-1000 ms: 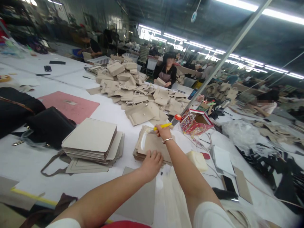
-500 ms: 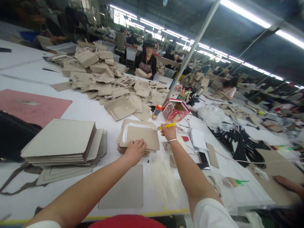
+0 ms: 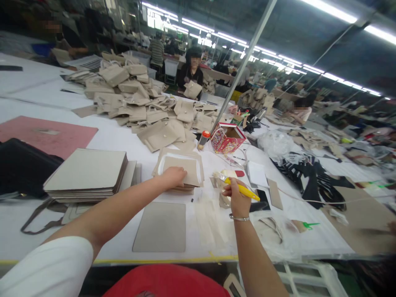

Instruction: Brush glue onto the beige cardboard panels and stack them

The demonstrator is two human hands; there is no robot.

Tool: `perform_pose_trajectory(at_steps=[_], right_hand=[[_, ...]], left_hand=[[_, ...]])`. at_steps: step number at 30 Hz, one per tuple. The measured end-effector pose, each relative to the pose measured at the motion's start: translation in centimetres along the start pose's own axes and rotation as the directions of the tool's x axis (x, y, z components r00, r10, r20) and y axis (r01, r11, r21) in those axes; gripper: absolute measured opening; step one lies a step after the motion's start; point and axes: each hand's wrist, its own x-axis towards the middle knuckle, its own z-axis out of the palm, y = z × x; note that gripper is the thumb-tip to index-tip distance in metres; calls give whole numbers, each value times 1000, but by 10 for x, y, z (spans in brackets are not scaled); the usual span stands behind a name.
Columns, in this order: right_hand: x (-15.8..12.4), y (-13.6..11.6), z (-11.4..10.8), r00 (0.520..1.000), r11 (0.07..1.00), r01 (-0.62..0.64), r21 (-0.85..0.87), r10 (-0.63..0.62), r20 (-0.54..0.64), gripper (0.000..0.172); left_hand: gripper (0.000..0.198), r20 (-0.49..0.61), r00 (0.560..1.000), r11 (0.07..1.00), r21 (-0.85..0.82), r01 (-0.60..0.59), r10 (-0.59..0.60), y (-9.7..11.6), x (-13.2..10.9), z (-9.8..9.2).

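My left hand [image 3: 172,177] rests with curled fingers on the near edge of a small stack of beige panels [image 3: 182,165]. The top panel carries a white glue line round its border. To the right of the stack, my right hand [image 3: 237,197] grips a yellow-handled brush [image 3: 239,188], bristles pointing left over a glue container [image 3: 225,177] on the white table [image 3: 117,142]. A single grey panel [image 3: 161,226] lies flat just below the stack, near the table's front edge.
A taller stack of grey boards [image 3: 87,170] sits left, a black bag [image 3: 21,165] and pink sheet [image 3: 46,134] beyond. A heap of beige bags [image 3: 139,99] fills the far table. Orange-capped bottle [image 3: 203,140], red patterned box [image 3: 227,140], phone [image 3: 261,202] and other workers lie nearby.
My right hand has drawn the brush back from the panel's far right corner toward me, to the glue container. My left hand has slid a little further onto the stack.
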Motion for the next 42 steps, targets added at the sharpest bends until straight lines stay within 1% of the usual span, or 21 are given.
perform_pose_trajectory(at_steps=[2, 3, 5, 6, 7, 8, 9, 10, 11, 12, 14, 16, 18, 20, 23, 25, 29, 32, 36, 39, 42], right_hand=[[-6, 0, -6, 999, 999, 27, 43, -28, 17, 47], [-10, 0, -8, 998, 998, 34, 49, -36, 45, 50], [-20, 1, -8, 993, 999, 31, 34, -34, 114, 52], [-25, 2, -6, 988, 999, 27, 29, -31, 148, 52], [-31, 2, -3, 983, 999, 31, 31, -36, 182, 50], [-35, 3, 2, 976, 998, 47, 38, -54, 211, 46], [-40, 3, 9, 968, 996, 74, 48, -83, 235, 41], [-43, 2, 17, 961, 992, 110, 57, -121, 248, 36], [-46, 2, 25, 956, 987, 149, 59, -159, 246, 32], [-48, 1, 34, 954, 982, 185, 48, -191, 232, 28], [-50, 1, 48, 958, 974, 226, -7, -221, 184, 25], [-53, 2, 57, 965, 969, 236, -73, -224, 137, 24], [-59, 7, 59, 968, 966, 237, -107, -226, 108, 22], [-66, 15, 56, 969, 966, 239, -101, -232, 83, 23], [-80, 32, 44, 969, 967, 240, -84, -233, 87, 25], [-89, 45, 32, 967, 964, 239, -121, -225, 116, 26], [-115, 82, 6, 960, 941, 225, -253, -169, 223, 25], [-138, 119, 3, 944, 895, 227, -384, -104, 314, 24], [-161, 168, 27, 928, 840, 232, -491, -39, 371, 27], [-164, 192, 53, 923, 820, 220, -528, 0, 385, 28], [-158, 206, 73, 915, 812, 215, -543, 28, 403, 28]], left_hand=[[26, 20, 999, 1000, -6, -31, 31, -2, -2, -10], [21, -21, 999, 999, -9, -39, 38, -4, -5, -18], [16, -235, 972, 999, -37, 4, -12, -8, -17, -35], [16, -381, 921, 995, -87, 52, -82, -11, -25, -44], [16, -519, 836, 979, -177, 101, -180, -12, -35, -54], [15, -619, 729, 945, -304, 121, -292, -13, -45, -62], [15, -666, 625, 886, -455, 93, -408, -13, -55, -67], [17, -660, 546, 795, -606, 19, -516, -10, -64, -70], [21, -614, 506, 671, -736, -90, -606, -6, -72, -70], [26, -544, 505, 518, -830, -205, -671, 0, -79, -67], [36, -389, 564, 195, -907, -374, -729, 17, -88, -52], [41, -260, 612, -44, -899, -436, -747, 36, -95, -32], [42, -177, 625, -172, -873, -457, -760, 55, -102, -12], [42, -133, 648, -243, -856, -457, -750, 68, -112, 4], [42, -78, 729, -316, -866, -388, -680, 72, -133, 25], [39, -8, 738, -333, -889, -315, -675, 66, -151, 43], [42, 220, 677, -340, -939, -46, -702, 51, -187, 97], [40, 316, 669, -241, -948, 206, -673, 44, -206, 143], [33, 323, 639, -6, -895, 446, -699, 28, -216, 191], [30, 271, 648, 151, -842, 518, -712, 10, -214, 214], [30, 265, 656, 229, -792, 566, -707, -7, -207, 230]])
